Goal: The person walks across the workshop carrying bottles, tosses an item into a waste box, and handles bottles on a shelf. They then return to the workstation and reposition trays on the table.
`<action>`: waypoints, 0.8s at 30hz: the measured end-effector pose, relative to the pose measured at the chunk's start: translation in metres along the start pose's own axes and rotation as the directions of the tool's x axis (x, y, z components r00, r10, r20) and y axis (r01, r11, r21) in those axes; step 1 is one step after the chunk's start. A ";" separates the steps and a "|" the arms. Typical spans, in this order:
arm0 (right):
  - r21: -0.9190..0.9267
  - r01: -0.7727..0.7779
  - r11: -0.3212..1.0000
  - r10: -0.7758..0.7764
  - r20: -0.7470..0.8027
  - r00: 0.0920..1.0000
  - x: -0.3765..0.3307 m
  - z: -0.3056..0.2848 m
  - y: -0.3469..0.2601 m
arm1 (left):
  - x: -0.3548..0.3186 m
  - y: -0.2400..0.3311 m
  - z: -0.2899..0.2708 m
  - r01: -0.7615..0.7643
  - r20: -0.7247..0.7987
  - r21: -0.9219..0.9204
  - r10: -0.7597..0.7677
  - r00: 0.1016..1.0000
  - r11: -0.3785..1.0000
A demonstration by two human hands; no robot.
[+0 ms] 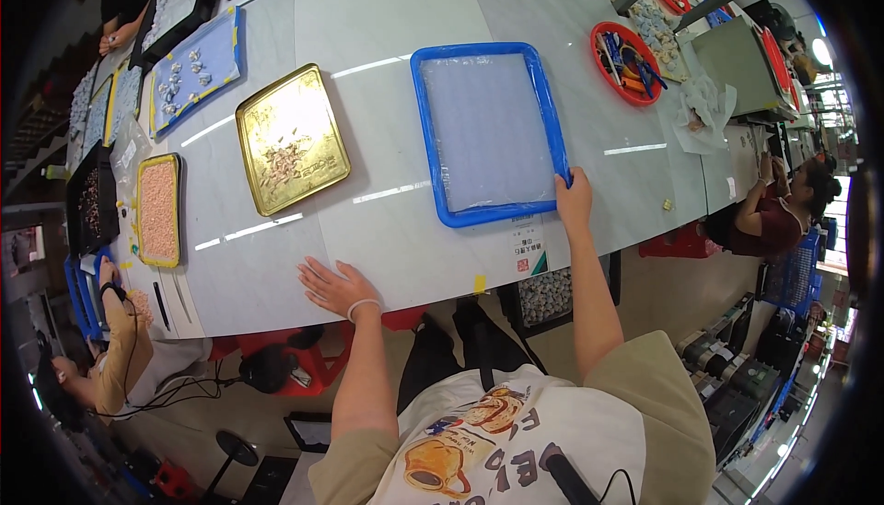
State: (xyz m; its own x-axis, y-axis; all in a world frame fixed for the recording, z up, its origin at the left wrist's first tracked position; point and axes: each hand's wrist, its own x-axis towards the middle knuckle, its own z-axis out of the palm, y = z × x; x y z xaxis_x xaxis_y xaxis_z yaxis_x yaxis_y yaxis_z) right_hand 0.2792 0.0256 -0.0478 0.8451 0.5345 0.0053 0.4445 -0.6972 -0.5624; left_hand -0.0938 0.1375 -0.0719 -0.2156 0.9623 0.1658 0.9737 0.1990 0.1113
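My right hand (pixel 574 203) grips the near right corner of a blue-rimmed tray (pixel 426 141). The tray rests flat on the table and its pale inside has nothing lying in it. On the table by the near edge lies my left hand (pixel 337 290), palm down with fingers spread, holding nothing. Beyond that hand sits a shiny gold-coloured metal tray (pixel 299 104), with a small pile of brownish bits (pixel 285 162) in its nearer half.
At left stands a yellow-rimmed tray (pixel 144 174) of small pinkish pieces, with tweezers (pixel 181 298) nearby. A blue tray (pixel 230 54) with whitish clumps lies farther back. A red basket of tools (pixel 597 40) stands at right. Co-workers sit at both ends.
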 end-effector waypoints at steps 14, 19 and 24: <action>0.822 -0.265 0.505 0.287 0.130 0.949 -0.063 -0.054 0.022 | 0.000 0.000 0.014 -0.056 -0.046 0.010 0.057 0.997 0.998; 0.837 -0.319 0.445 0.349 0.166 0.922 -0.131 -0.091 0.040 | -0.001 -0.007 0.020 0.007 -0.045 0.104 -0.003 0.999 0.995; 0.889 -0.303 0.343 0.452 0.127 0.883 -0.210 -0.128 0.062 | 0.003 -0.014 0.033 -0.005 -0.035 0.120 0.010 0.999 0.993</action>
State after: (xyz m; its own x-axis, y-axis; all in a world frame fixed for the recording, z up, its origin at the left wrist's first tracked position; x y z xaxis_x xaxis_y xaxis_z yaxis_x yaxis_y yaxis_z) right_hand 0.1674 -0.1906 0.0222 0.9093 0.2179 -0.3545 -0.3680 0.0233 -0.9295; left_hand -0.1054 0.1437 -0.1053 -0.2088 0.9571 0.2010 0.9767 0.2147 -0.0077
